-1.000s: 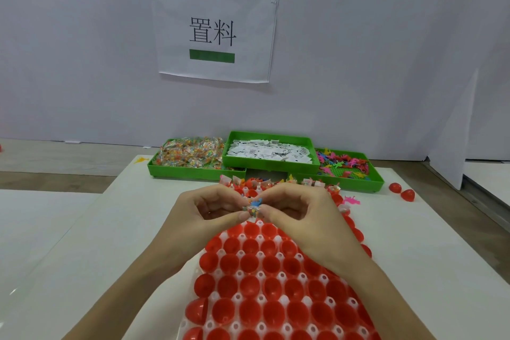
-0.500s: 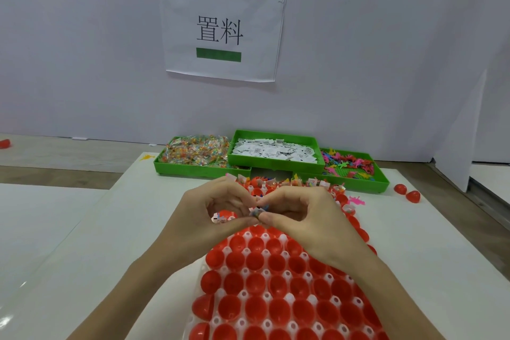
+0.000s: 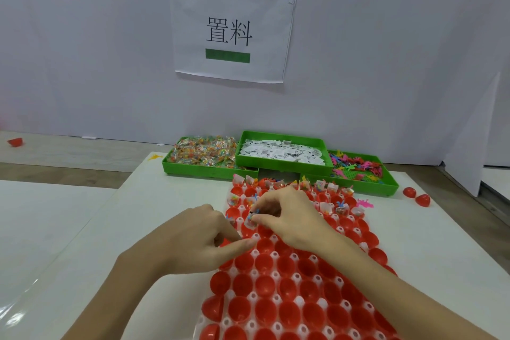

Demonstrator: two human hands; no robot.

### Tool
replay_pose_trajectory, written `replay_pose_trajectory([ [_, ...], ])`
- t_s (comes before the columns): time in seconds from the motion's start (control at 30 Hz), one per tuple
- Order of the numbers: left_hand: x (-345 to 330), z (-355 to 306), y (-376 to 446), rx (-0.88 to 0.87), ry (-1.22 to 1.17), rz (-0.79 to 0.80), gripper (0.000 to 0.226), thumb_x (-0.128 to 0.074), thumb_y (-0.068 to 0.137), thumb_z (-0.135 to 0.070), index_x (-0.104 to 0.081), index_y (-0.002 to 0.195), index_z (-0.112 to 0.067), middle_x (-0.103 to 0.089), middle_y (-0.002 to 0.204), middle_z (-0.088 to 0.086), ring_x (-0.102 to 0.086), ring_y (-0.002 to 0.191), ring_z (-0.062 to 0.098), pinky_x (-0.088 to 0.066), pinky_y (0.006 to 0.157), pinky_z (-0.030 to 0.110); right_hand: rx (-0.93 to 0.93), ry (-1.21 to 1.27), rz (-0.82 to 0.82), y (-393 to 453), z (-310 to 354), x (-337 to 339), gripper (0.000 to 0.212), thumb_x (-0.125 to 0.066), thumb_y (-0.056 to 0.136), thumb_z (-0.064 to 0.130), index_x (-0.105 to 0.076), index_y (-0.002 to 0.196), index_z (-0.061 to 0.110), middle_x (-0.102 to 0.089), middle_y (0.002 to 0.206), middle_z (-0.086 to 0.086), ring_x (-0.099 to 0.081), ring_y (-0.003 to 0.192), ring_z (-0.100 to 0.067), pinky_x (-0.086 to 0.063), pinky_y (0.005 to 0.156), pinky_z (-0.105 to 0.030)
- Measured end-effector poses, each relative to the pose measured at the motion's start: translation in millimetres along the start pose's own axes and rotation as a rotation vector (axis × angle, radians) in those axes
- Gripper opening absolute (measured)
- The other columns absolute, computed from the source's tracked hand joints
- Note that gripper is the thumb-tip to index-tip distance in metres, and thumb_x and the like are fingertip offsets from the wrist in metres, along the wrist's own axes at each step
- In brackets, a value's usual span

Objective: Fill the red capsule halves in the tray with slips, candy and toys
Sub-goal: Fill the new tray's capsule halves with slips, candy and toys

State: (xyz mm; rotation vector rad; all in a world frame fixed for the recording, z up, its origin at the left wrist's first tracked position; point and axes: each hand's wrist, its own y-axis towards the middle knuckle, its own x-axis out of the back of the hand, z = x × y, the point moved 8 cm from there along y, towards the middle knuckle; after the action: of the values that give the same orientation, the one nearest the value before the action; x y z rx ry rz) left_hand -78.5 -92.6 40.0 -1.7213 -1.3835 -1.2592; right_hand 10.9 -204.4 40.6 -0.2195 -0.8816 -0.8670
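White tabletop carries the tray [image 3: 249,297] of red capsule halves [image 3: 265,309], far rows filled. Left hand [image 3: 193,243] rests on the tray edge, fingers curled; whether it holds anything is hidden. Right hand [image 3: 287,215] pinches a small toy [image 3: 252,215] over a half; next, probably, seat it and fetch more

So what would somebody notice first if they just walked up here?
Probably the big white tray packed with shiny red plastic capsule halves in front, with the person's left hand and right hand over it. Behind it sit three green plastic bins, and a white paper sign hangs on the wall.
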Motion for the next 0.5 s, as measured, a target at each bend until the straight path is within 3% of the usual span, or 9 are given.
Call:
replay_pose_trajectory([
  [0.1,-4,1,-1,0.047,0.042,0.058,0.056,-0.044,0.101,-0.065,-0.049,0.054,-0.034,-0.052,0.051,-0.019,-0.047,0.049,0.01,-0.048,0.062,0.039,0.019,-0.07,0.06,5,4,-9,0.012,-0.076,0.091,0.022,-0.079,0.102,0.016,-0.078,0.092,0.002,-0.071,0.085,-0.007,-0.058,0.084,-0.024],
  [0.2,-5,0,-2,0.061,0.047,0.079,0.05,-0.045,0.101,-0.063,-0.054,0.061,-0.034,-0.052,0.05,-0.026,-0.05,0.05,0.004,-0.046,0.061,0.035,0.039,-0.16,0.111,8,9,-16,0.011,-0.076,0.091,0.021,-0.079,0.1,0.016,-0.076,0.097,0.003,-0.067,0.087,-0.007,-0.056,0.084,-0.023],
  [0.33,-6,0,-2,0.069,0.038,0.104,0.047,-0.046,0.101,-0.062,-0.067,0.071,-0.033,-0.052,0.049,-0.03,-0.051,0.051,0.002,-0.038,0.056,0.027,0.042,-0.233,0.152,10,13,-24,0.011,-0.076,0.091,0.019,-0.08,0.1,0.015,-0.064,0.084,0.013,-0.056,0.072,0.0,-0.041,0.065,-0.007],
  [0.5,-8,3,-1,0.074,0.019,0.112,0.052,-0.045,0.101,-0.064,-0.077,0.082,-0.027,-0.052,0.05,-0.029,-0.051,0.051,0.003,-0.038,0.056,0.027,0.001,-0.27,0.211,21,14,-25,0.013,-0.081,0.086,0.017,-0.078,0.097,0.012,-0.076,0.091,-0.005,-0.063,0.076,-0.011,-0.05,0.072,-0.022],
])
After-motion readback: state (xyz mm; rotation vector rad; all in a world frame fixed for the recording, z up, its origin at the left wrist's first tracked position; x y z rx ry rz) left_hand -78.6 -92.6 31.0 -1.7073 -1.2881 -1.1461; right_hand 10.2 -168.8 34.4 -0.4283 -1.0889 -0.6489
